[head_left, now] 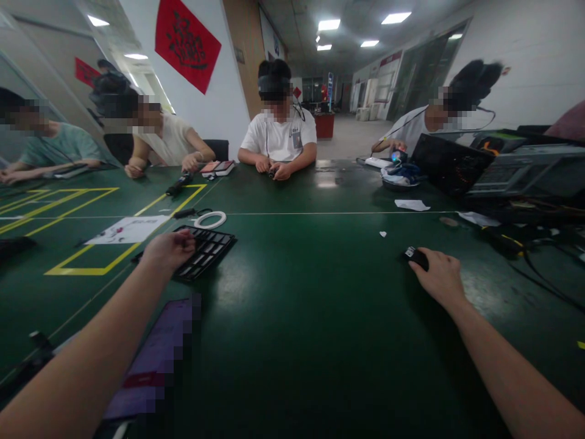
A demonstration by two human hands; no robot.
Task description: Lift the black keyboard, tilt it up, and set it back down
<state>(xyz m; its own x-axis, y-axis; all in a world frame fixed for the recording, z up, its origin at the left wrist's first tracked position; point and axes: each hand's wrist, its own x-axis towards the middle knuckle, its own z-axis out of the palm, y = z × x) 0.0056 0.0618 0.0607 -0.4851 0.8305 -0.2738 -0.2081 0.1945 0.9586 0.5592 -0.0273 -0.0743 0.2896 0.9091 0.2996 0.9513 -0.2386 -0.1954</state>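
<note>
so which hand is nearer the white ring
Left. The left hand is at the black tray, close by the white ring; the right hand is well to the ring's right.

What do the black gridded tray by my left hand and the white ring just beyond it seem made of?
Black gridded tray: probably moulded plastic with a dull finish, judging by its regular bars.
White ring: perhaps smooth plastic, going by its even, pale band; coiled cable is possible.

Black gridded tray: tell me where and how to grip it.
Probably best to pinch the black gridded tray by its right-hand rim, coming from the right: it appears low and flat on the table, that edge is exposed, and the left hand hides part of the left side.
</note>
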